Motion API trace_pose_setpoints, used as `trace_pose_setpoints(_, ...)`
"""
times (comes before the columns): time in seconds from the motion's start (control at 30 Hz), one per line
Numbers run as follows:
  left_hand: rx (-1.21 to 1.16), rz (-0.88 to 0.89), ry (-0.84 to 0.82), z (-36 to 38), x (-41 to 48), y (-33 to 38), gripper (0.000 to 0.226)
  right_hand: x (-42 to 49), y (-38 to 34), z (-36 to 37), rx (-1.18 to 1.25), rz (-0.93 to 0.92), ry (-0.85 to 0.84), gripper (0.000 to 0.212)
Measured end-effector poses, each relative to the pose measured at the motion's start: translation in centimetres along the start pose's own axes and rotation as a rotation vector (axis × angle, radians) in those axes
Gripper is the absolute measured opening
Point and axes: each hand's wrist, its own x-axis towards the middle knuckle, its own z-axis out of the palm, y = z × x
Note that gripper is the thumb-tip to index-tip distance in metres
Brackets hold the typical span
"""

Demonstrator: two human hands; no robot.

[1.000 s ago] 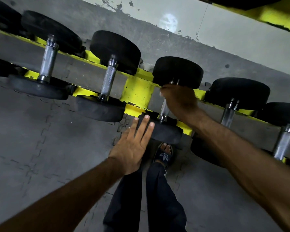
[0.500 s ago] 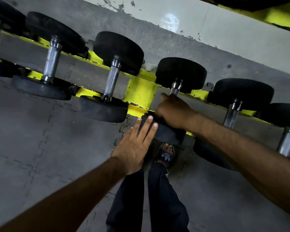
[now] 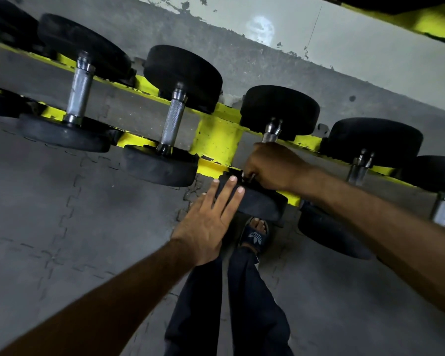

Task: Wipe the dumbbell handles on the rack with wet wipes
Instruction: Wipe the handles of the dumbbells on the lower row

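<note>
The right hand (image 3: pixel 270 168) is curled in a fist round the lower part of a dumbbell's handle (image 3: pixel 270 136), so only a short knurled steel stretch shows above the knuckles. Whether a wipe sits inside the fist cannot be told; the fingers hide it. This dumbbell lies across the yellow rack (image 3: pixel 216 142), its far head (image 3: pixel 280 109) on the back rail and its near head (image 3: pixel 262 201) on the front rail, just right of the rack's wide cross-piece.

The left hand (image 3: pixel 206 222) is flat, fingers straight and slightly spread. 2 fingertips rest on the left edge of the near head, close beside the right hand.

More dumbbells lie on the rack in a row on both sides; the nearest on the left (image 3: pixel 172 124) has its whole handle bare.

Below the hands, dark trousers (image 3: pixel 254 317) and a foot in a sandal (image 3: pixel 254 236) stand on grey interlocking floor mats (image 3: pixel 62 201). A pale, chipped wall (image 3: pixel 370 60) runs behind the rack.
</note>
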Motion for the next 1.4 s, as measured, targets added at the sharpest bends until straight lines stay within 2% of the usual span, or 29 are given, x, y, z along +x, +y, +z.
trace_pose_setpoints(0.2, 0.003, 0.014, 0.003, -0.2, -0.2, -0.2, 0.128, -4.3, -0.7, 4.3, 0.47, 0.508, 0.381, 0.002)
trace_pose_setpoints(0.3, 0.001, 0.015, 0.005, -0.1, -0.2, -0.4, 0.127, -3.5, -0.7, 5.8, 0.791, 0.854, 0.406, 0.004)
trace_pose_setpoints(0.37, 0.004, 0.014, 0.007, 0.0, -0.1, -0.4, 0.128, -2.2, 0.0, 6.1, 1.02, 0.974, 0.365, 0.017)
trace_pose_setpoints(0.43, -0.006, 0.012, 0.006, 0.1, -0.1, -0.3, 0.127, -1.3, 0.6, 5.6, 1.261, 0.916, 0.228, 0.025)
trace_pose_setpoints(0.5, -0.017, 0.013, 0.01, 0.1, 0.0, -0.2, 0.126, -1.1, 0.8, 4.7, 1.484, 0.742, 0.08, 0.022)
trace_pose_setpoints(0.57, -0.023, 0.011, 0.004, 0.1, 0.0, -0.2, 0.126, -1.4, 1.1, 4.1, 1.551, 0.617, -0.013, 0.023)
trace_pose_setpoints(0.67, 0.004, 0.02, -0.003, 0.0, 0.0, -0.3, 0.125, -2.2, 2.2, 4.8, 1.458, 0.639, -0.018, 0.03)
trace_pose_setpoints(0.77, 0.006, 0.017, -0.012, 0.0, 0.0, -0.4, 0.125, -3.7, 1.8, 5.4, 1.329, 0.759, 0.163, 0.02)
trace_pose_setpoints(0.83, 0.002, 0.011, -0.014, 0.0, -0.1, -0.4, 0.126, -4.6, 1.2, 5.5, 1.366, 0.694, 0.294, 0.019)
trace_pose_setpoints(0.9, -0.004, 0.011, -0.011, 0.0, 0.0, -0.4, 0.126, -5.1, 1.1, 5.1, 1.289, 0.554, 0.365, 0.019)
trace_pose_setpoints(0.97, -0.007, 0.011, -0.003, 0.0, 0.0, -0.4, 0.126, -4.4, 1.4, 4.3, 0.978, 0.41, 0.394, 0.017)
trace_pose_setpoints(1.07, -0.004, 0.008, -0.008, 0.0, 0.0, -0.4, 0.127, -2.6, 1.2, 2.7, 0.27, 0.171, 0.298, 0.019)
trace_pose_setpoints(1.13, 0.001, 0.01, -0.01, 0.1, 0.0, -0.5, 0.127, -0.9, 0.7, 1.4, 0.019, 0.151, 0.236, 0.021)
trace_pose_setpoints(1.23, -0.004, 0.003, -0.005, 0.1, 0.0, -0.5, 0.128, 0.8, 0.5, -0.4, -0.084, 0.276, 0.175, 0.014)
trace_pose_setpoints(1.33, 0.013, 0.01, -0.002, 0.1, 0.0, -0.7, 0.13, 1.6, -0.6, -1.1, -0.168, 0.12, -0.113, 0.012)
trace_pose_setpoints(1.4, 0.011, 0.014, -0.005, 0.1, 0.0, -0.7, 0.131, 1.4, -0.8, -1.4, -0.189, 0.047, -0.12, 0.008)
